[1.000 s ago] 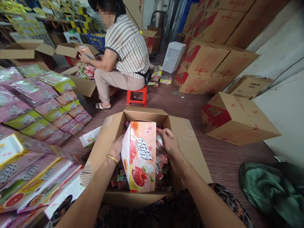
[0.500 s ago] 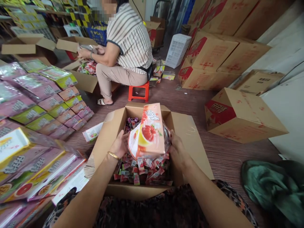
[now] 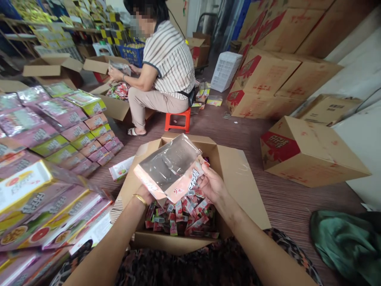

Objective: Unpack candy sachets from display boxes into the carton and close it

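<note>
The pink display box (image 3: 169,169) has been turned since half a second ago: then its printed fruit face stood upright toward the camera with the bag of sweets bulging beside it, and now it lies tilted with its clear, glossy, film-covered side up, showing a hollow interior in which no sweets can be made out. Judged from that, the loose sweets appear to have gone down into the carton rather than stayed in the box. The left hand (image 3: 145,195), a gold bangle on its wrist, is closed under the box's near left corner, mostly hidden by it; the right hand (image 3: 212,186) pinches the box's right edge between thumb and fingers. The box hangs just above the open cardboard carton (image 3: 238,186), which sits in the near middle of the floor and holds a heap of small red, pink and green wrapped sweets (image 3: 186,216). To the left, many filled pink and green display boxes (image 3: 59,131) lie in rows. Farther back a seated person (image 3: 162,75) on a red stool (image 3: 177,119) handles a packet over another open carton (image 3: 114,105). Closed cartons (image 3: 309,151) stand to the right.
</note>
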Demonstrator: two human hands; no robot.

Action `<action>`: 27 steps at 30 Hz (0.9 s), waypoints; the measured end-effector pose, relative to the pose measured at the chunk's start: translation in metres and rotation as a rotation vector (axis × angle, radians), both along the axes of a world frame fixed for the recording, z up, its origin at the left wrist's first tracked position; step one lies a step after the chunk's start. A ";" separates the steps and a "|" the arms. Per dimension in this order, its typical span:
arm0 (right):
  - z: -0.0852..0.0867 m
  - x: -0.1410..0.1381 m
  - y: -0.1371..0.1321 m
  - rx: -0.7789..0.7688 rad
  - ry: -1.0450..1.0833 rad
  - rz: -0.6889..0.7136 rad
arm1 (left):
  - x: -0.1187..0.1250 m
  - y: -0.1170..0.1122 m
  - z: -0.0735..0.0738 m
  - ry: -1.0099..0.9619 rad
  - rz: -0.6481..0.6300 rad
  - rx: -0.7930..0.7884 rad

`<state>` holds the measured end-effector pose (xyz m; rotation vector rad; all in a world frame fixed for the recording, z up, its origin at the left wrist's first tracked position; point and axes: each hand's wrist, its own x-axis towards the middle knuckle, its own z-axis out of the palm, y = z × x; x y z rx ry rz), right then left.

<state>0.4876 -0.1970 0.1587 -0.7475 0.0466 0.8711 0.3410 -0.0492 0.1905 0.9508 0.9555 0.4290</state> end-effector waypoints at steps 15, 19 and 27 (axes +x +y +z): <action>-0.013 0.001 0.006 0.064 0.059 -0.060 | -0.026 -0.004 -0.002 0.188 -0.436 1.023; -0.013 -0.016 0.011 0.077 -0.066 0.144 | -0.019 -0.025 -0.019 0.576 -0.614 1.371; -0.009 -0.003 -0.002 -0.358 -0.573 -0.013 | -0.011 -0.003 0.009 1.064 -0.402 1.367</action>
